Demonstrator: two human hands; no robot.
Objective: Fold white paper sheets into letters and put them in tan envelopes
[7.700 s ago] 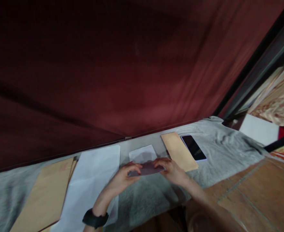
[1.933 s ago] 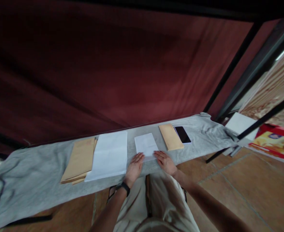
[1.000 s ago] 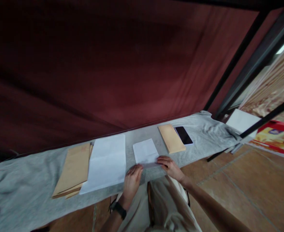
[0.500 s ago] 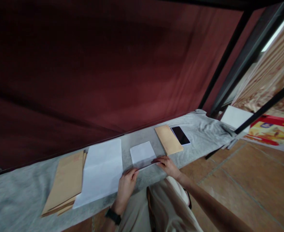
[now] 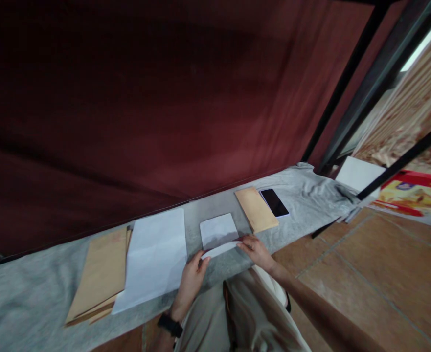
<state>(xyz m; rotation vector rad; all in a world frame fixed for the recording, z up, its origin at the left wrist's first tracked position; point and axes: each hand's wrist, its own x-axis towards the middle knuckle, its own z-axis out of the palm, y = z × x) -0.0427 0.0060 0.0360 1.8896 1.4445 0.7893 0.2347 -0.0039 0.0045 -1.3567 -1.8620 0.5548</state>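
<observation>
Long bench [image 5: 303, 195] draped in grey cloth. Large white paper sheet [image 5: 155, 254], left of the small folded white paper sheet [image 5: 218, 233] at centre. Left hand [image 5: 192, 277] and right hand [image 5: 255, 248] pinch that small sheet's raised near edge at opposite corners; edge runs left-right.

You see two white sheets: a small folded sheet [image 5: 218, 232] and a large sheet [image 5: 155, 256] at its 9 o'clock. One brown envelope [image 5: 256, 209] lies alone, one envelope stack [image 5: 98, 274] at far left, plus one phone [image 5: 274, 202].
</observation>
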